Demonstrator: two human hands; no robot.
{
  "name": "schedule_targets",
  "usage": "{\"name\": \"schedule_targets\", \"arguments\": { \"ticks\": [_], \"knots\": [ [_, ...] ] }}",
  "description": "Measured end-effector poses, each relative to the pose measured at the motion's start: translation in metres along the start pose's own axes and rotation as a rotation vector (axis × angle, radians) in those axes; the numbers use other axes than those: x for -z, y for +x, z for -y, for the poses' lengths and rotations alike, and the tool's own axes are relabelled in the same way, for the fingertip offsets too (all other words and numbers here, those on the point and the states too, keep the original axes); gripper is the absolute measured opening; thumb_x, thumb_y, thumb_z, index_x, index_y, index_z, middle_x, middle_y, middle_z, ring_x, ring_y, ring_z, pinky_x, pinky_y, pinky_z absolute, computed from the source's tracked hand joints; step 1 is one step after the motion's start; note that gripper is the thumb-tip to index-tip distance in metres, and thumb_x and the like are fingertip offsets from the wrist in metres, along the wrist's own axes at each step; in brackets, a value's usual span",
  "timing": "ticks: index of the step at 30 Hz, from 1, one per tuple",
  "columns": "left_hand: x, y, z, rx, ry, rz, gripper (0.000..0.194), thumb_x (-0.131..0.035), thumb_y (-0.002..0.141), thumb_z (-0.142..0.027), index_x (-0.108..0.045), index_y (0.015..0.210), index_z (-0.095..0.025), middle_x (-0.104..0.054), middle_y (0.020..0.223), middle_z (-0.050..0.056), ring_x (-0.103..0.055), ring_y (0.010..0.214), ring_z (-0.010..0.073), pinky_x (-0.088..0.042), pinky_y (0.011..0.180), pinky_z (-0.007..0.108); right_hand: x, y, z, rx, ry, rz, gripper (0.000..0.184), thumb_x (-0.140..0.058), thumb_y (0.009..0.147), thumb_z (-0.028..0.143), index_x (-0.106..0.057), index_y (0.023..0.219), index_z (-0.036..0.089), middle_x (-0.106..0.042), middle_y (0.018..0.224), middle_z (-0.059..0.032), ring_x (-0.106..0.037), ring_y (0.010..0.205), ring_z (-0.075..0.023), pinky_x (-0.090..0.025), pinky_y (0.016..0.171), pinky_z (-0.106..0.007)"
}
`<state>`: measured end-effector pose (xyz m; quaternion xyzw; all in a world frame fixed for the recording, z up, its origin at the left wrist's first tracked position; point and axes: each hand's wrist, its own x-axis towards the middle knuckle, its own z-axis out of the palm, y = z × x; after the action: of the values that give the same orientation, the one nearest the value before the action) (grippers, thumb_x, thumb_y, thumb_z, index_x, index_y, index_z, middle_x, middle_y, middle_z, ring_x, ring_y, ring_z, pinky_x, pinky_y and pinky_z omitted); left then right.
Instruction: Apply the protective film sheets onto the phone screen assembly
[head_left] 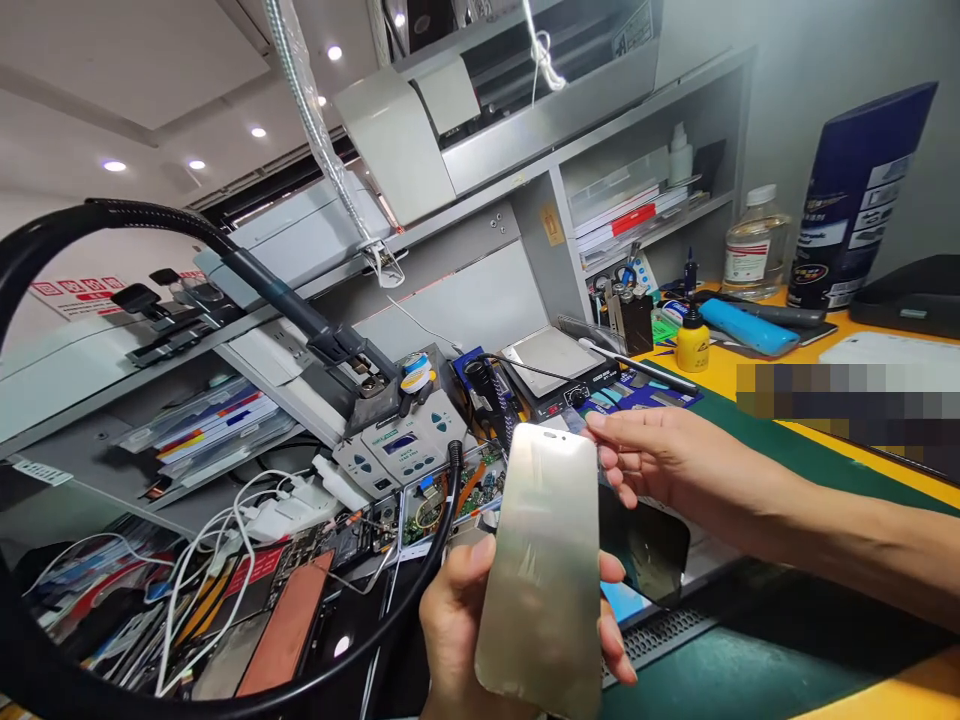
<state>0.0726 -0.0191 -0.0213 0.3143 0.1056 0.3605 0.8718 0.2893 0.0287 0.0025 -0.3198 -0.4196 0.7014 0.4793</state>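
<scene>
My left hand [459, 612] grips a phone screen panel [541, 570] by its lower sides, thumb on the left edge and fingertips round the right. The panel is upright, greyish-gold and reflective, with a small pill-shaped cutout near its top. My right hand [664, 455] is at the panel's top right corner, its thumb and fingers pinched together. Whatever lies between those fingertips, if anything, is too small to tell. Behind the panel, a dark phone-shaped piece [649, 550] lies beneath my right wrist, partly hidden.
A rework station [397, 445] and a heating plate [551, 365] stand behind. A black hose [442, 540] loops across the left. Phone parts and white cables [225, 540] crowd that side. A yellow bottle [692, 343] and blue object [750, 326] lie beyond the green mat [825, 460].
</scene>
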Motion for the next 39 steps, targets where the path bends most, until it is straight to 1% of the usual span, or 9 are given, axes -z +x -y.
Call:
{"name": "schedule_targets", "arguments": {
  "ticks": [5,11,14,18,23,26,29,35,39],
  "knots": [
    [-0.008,-0.002,-0.006,0.026,0.038,-0.050,0.083,-0.047,0.084,-0.061,-0.067,0.118,0.012,-0.077,0.089,0.021,-0.074,0.083,0.0300,-0.050,0.077,0.035,-0.002,0.000,0.002,-0.003,0.000,-0.044,0.040,-0.076,0.087,0.052,-0.063,0.077,0.015,-0.056,0.067,0.0018,-0.048,0.055,-0.0082,-0.046,0.051,-0.018],
    [-0.009,-0.001,-0.007,0.010,0.036,-0.049,0.079,-0.047,0.085,-0.058,-0.069,0.118,0.010,-0.076,0.093,0.021,-0.072,0.083,0.0297,-0.050,0.078,0.036,-0.005,-0.003,0.002,-0.060,-0.022,0.012,0.046,-0.072,0.088,0.058,-0.064,0.078,0.014,-0.057,0.065,0.0003,-0.053,0.055,-0.0099,-0.045,0.048,-0.019],
    [-0.008,-0.002,-0.007,-0.010,0.061,-0.038,0.075,-0.045,0.087,-0.055,-0.069,0.120,0.008,-0.075,0.093,0.021,-0.070,0.084,0.0293,-0.050,0.078,0.035,-0.007,-0.009,0.002,-0.041,-0.125,0.087,0.045,-0.075,0.085,0.057,-0.065,0.077,0.015,-0.060,0.064,0.0002,-0.053,0.054,-0.0106,-0.045,0.050,-0.021],
    [-0.008,-0.002,-0.007,-0.012,0.072,-0.025,0.072,-0.045,0.088,-0.053,-0.070,0.122,0.004,-0.074,0.095,0.020,-0.069,0.085,0.0289,-0.050,0.078,0.036,-0.008,-0.012,0.002,-0.029,-0.283,0.097,0.041,-0.085,0.075,0.050,-0.064,0.070,0.016,-0.059,0.057,0.0027,-0.051,0.050,-0.0093,-0.040,0.050,-0.021],
    [-0.008,-0.002,-0.008,-0.009,0.089,-0.046,0.071,-0.046,0.087,-0.055,-0.071,0.119,0.003,-0.075,0.093,0.019,-0.070,0.084,0.0295,-0.050,0.077,0.035,-0.008,-0.012,0.002,-0.010,-0.197,0.142,0.037,-0.083,0.078,0.046,-0.064,0.068,0.015,-0.060,0.061,0.0018,-0.051,0.053,-0.0101,-0.045,0.050,-0.021],
    [-0.008,-0.002,-0.009,0.009,0.099,-0.073,0.074,-0.047,0.085,-0.058,-0.072,0.115,0.006,-0.075,0.091,0.019,-0.070,0.081,0.0296,-0.050,0.076,0.035,-0.007,-0.011,0.002,-0.022,-0.161,0.118,0.034,-0.080,0.081,0.045,-0.065,0.072,0.015,-0.061,0.066,0.0010,-0.051,0.057,-0.0104,-0.047,0.052,-0.021],
    [-0.009,-0.002,-0.009,-0.021,0.108,-0.065,0.075,-0.046,0.085,-0.058,-0.072,0.114,0.006,-0.074,0.090,0.019,-0.070,0.080,0.0288,-0.050,0.075,0.035,-0.007,-0.011,0.002,-0.029,-0.139,0.080,0.033,-0.079,0.081,0.044,-0.064,0.074,0.016,-0.061,0.069,0.0007,-0.052,0.058,-0.0104,-0.047,0.052,-0.020],
    [-0.009,0.000,-0.008,-0.059,0.114,-0.028,0.074,-0.045,0.086,-0.057,-0.071,0.117,0.005,-0.073,0.090,0.018,-0.068,0.081,0.0282,-0.050,0.075,0.035,-0.008,-0.011,0.004,0.014,-0.124,0.014,0.034,-0.081,0.079,0.041,-0.060,0.069,0.016,-0.058,0.061,0.0024,-0.050,0.054,-0.0099,-0.044,0.050,-0.020],
    [-0.009,-0.001,-0.008,-0.058,0.126,-0.027,0.074,-0.046,0.085,-0.056,-0.072,0.117,0.005,-0.073,0.091,0.019,-0.067,0.082,0.0277,-0.050,0.076,0.034,-0.008,-0.011,0.005,0.015,-0.179,0.066,0.036,-0.078,0.083,0.043,-0.060,0.067,0.016,-0.058,0.058,0.0027,-0.049,0.051,-0.0091,-0.042,0.049,-0.020]
  ]
}}
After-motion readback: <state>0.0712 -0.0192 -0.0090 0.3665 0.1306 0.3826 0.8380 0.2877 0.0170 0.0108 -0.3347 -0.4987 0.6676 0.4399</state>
